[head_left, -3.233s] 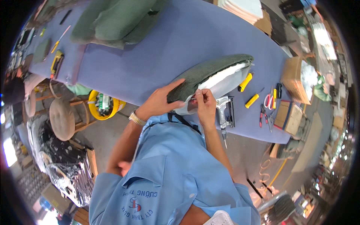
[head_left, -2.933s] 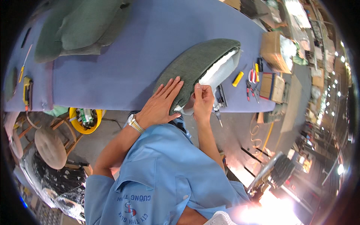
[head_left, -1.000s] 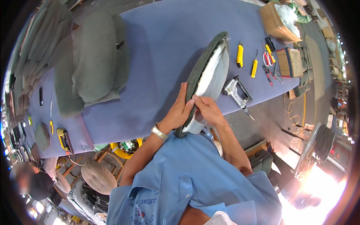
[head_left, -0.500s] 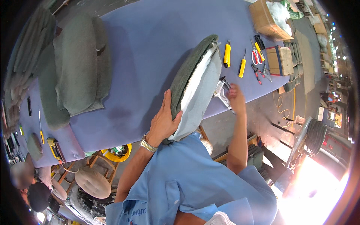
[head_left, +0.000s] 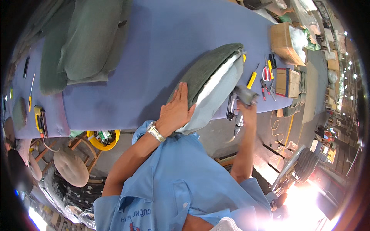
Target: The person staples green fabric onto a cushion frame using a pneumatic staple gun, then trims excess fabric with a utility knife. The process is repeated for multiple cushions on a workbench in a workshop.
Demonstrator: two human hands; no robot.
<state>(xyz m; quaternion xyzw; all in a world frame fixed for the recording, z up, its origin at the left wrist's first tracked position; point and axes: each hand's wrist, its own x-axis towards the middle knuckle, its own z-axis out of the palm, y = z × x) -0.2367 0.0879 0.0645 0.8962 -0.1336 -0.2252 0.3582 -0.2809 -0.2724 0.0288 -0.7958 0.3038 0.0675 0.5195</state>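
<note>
A dark green fabric cushion (head_left: 207, 69) stands on its edge against my blue shirt. White filling (head_left: 217, 80) shows along its open side, beside a pale grey-blue backing (head_left: 216, 98). My left hand (head_left: 177, 109), with a metal watch at the wrist, holds the cushion's near end, fingers along the green cover and thumb over the edge. To the right of the cushion, my right hand (head_left: 248, 110) is closed around an air staple gun (head_left: 232, 104) with a dark grey head and a hose coupling. The gun is partly blurred and apart from the cushion.
On the blue table (head_left: 154, 38) lie a yellow screwdriver (head_left: 252, 79), red-handled scissors (head_left: 266, 73) and pliers (head_left: 264, 89). Cardboard boxes (head_left: 283, 42) stand at the right. Green cushions (head_left: 90, 42) are stacked at left. A yellow bucket (head_left: 103, 140) sits below the table's near edge.
My right hand has taken hold of the staple gun and raised it from the table edge. The head view has shifted, and the cushion leans further right with my left hand still on it.
</note>
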